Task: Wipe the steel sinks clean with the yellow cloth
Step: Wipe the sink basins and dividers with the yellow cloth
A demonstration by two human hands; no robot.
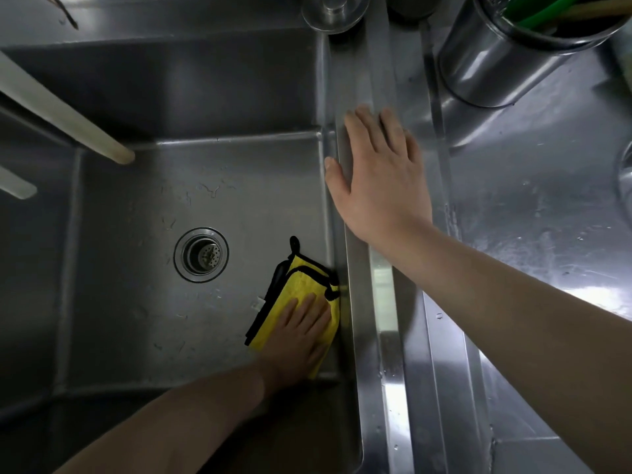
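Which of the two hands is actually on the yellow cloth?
The left hand, down in the sink, presses the yellow cloth. The right hand rests flat on the rim.

Cloth (297,304) under my left hand (301,340): yellow, black edging, black loop; sink (205,193) grey steel, dull; drain (201,254) silver ring, dark centre; canister (496,59) shiny steel, green sticks (533,12) inside; pale cream handles (61,111) at left

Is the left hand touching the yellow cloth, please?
Touching. The head view shows the left hand lying flat on the cloth, fingers straight, pressing it to the sink floor.
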